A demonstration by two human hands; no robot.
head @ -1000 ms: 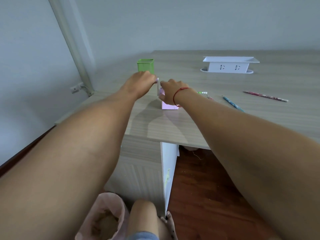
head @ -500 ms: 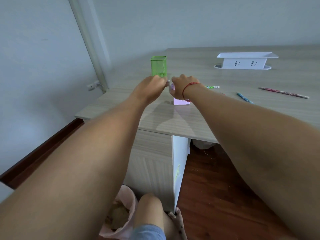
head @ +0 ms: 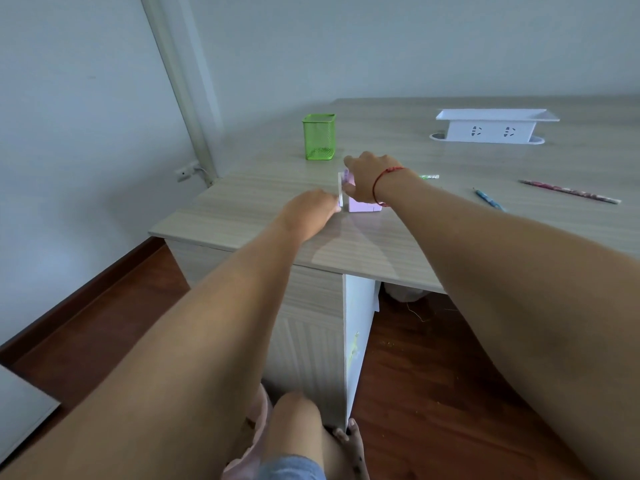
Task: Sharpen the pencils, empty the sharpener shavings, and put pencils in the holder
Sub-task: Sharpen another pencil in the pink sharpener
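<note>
Since a moment ago, the left hand has been lowered from the top of the purple sharpener to the bottom of its white front plate. The sharpener has been kept in the same spot on the desk, near the front left corner. Its top is held by the right hand, with the grip curled round it. The plate is touched by the left fingertips, but whether that grip is closed on it cannot be told.

The green mesh holder is stood upright near the sharpener, behind it. Three pencils are laid on the desk, not in the holder: a green pencil just past the right wrist, then a blue pencil and a pink pencil farther right. A white socket box is set at the back. A pink bin is seen on the floor, mostly hidden, so what is in it cannot be seen.
</note>
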